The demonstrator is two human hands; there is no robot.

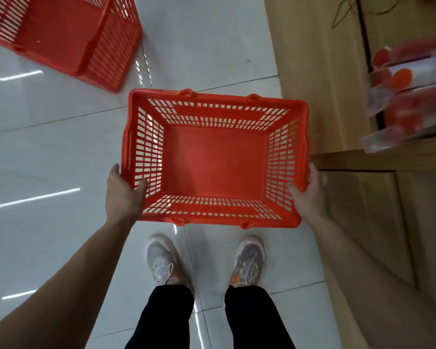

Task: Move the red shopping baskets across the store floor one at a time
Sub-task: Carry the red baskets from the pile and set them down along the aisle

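An empty red shopping basket (215, 157) with slotted walls hangs above the tiled floor in front of my feet. My left hand (124, 192) grips its left rim near the front corner, thumb inside the wall. On the opposite side my right hand (308, 195) grips the right rim, thumb over the edge. A second red basket (61, 34) lies on the floor at the upper left, partly cut off by the frame.
A wooden shelf unit (337, 96) runs along the right side, close to the basket's right end. Blurred red and white packaged goods (408, 96) sit on it. Glossy grey floor tiles (48, 159) stretch to the left. My shoes (161, 263) stand just below the basket.
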